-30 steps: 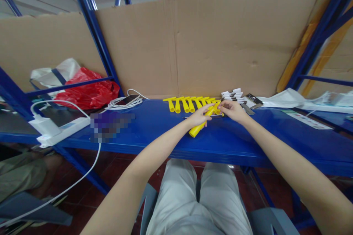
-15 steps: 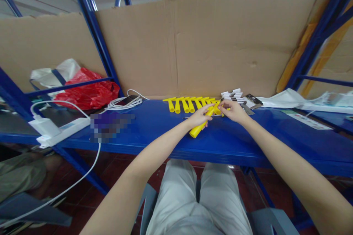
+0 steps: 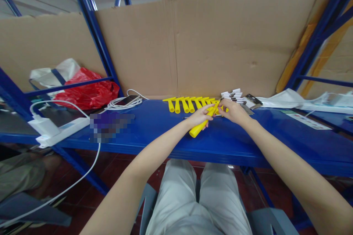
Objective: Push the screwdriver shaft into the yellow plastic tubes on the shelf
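Note:
A yellow plastic scraper [image 3: 199,129] with a round hollow handle is tilted over the blue table, its open end towards me. My left hand [image 3: 200,116] is wrapped around the handle. At its far end, my right hand [image 3: 231,110] has its fingers closed on the scraper's head; whether they also pinch some small part is hidden. Behind my hands lies a thin metal rod [image 3: 186,118], mostly covered. Several more yellow scrapers [image 3: 178,105] lie in a row to the left, heads towards the cardboard.
Small white-and-black packets [image 3: 233,94] and a black card [image 3: 253,100] lie beyond my right hand. A cardboard wall [image 3: 215,44] closes the back. At left are a coiled white cable [image 3: 118,105], a power strip [image 3: 66,132] and a red bag [image 3: 91,88]. A printed sheet [image 3: 307,120] lies right.
My right hand has shifted slightly and its fingers have closed in further around the scraper's far end. The left hand's hold is nearly unchanged.

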{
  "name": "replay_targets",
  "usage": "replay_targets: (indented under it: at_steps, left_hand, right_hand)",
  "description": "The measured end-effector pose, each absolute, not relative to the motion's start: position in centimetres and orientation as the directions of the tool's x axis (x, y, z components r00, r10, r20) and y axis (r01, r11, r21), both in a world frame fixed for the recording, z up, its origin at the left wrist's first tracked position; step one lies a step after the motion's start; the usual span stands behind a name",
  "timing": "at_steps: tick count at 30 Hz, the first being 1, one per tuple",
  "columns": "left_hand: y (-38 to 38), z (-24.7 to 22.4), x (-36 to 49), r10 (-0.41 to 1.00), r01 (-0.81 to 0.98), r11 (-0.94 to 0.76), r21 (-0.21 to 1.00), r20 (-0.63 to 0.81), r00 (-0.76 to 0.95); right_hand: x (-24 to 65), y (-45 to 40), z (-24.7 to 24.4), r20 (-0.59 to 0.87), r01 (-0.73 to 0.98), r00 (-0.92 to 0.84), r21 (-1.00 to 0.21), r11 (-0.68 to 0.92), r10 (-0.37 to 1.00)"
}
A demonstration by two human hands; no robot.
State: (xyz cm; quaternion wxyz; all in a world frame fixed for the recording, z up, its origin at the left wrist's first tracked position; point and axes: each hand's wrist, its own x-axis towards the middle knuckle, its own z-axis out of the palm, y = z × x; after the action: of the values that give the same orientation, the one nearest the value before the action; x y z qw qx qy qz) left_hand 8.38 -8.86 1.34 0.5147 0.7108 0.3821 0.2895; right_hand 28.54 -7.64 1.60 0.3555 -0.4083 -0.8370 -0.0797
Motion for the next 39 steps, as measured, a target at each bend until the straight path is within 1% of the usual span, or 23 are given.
replay_targets:
  at_steps: [6, 8, 10, 13, 17, 22, 25, 28, 32, 36, 39]
  left_hand:
    - [-8.5, 1.1, 8.3, 0.833, 0.231, -0.171, 0.958, 0.015, 0.553]
    - [-8.4, 1.1, 8.3, 0.83, 0.223, -0.177, 0.959, 0.024, 0.557]
    - [-8.5, 1.1, 8.3, 0.831, 0.216, -0.184, 0.959, 0.034, 0.555]
    - [-8.7, 1.3, 8.3, 0.843, 0.214, -0.186, 0.959, 0.044, 0.535]
    - [-8.9, 1.5, 8.3, 0.849, 0.227, -0.192, 0.955, 0.046, 0.526]
    - [-8.9, 1.4, 8.1, 0.843, 0.238, -0.232, 0.943, 0.073, 0.533]
    - [-8.8, 1.3, 8.1, 0.844, 0.247, -0.244, 0.938, 0.081, 0.53]
    - [-8.7, 1.3, 8.1, 0.846, 0.251, -0.245, 0.936, 0.08, 0.526]
    - [-8.6, 1.3, 8.1, 0.836, 0.214, -0.22, 0.952, 0.071, 0.544]
    - [-8.4, 1.4, 8.3, 0.826, 0.158, -0.177, 0.971, 0.06, 0.56]
    - [-8.4, 1.5, 8.4, 0.827, 0.151, -0.152, 0.977, 0.042, 0.561]
  right_hand:
    - [28.7, -7.4, 1.3, 0.69, 0.749, -0.431, -0.086, 0.657, 0.581]
    - [28.7, -7.2, 1.1, 0.72, 0.737, -0.419, -0.086, 0.67, 0.553]
    - [28.6, -7.0, 0.9, 0.743, 0.728, -0.383, -0.122, 0.674, 0.548]
    - [28.3, -6.8, 0.9, 0.736, 0.712, -0.317, -0.232, 0.662, 0.599]
    - [27.8, -6.9, 1.0, 0.685, 0.652, -0.249, -0.405, 0.641, 0.685]
    - [27.7, -6.5, 1.0, 0.505, 0.456, -0.2, -0.711, 0.536, 0.84]
    - [27.8, -6.1, 0.8, 0.447, 0.347, -0.191, -0.802, 0.486, 0.874]
    - [27.8, -6.0, 0.8, 0.428, 0.283, -0.187, -0.838, 0.466, 0.884]
    - [27.7, -6.0, 0.8, 0.447, 0.236, -0.176, -0.846, 0.479, 0.877]
    - [27.7, -6.0, 0.9, 0.5, 0.232, -0.158, -0.82, 0.524, 0.852]
    - [27.8, -6.1, 1.0, 0.534, 0.273, -0.172, -0.782, 0.561, 0.828]
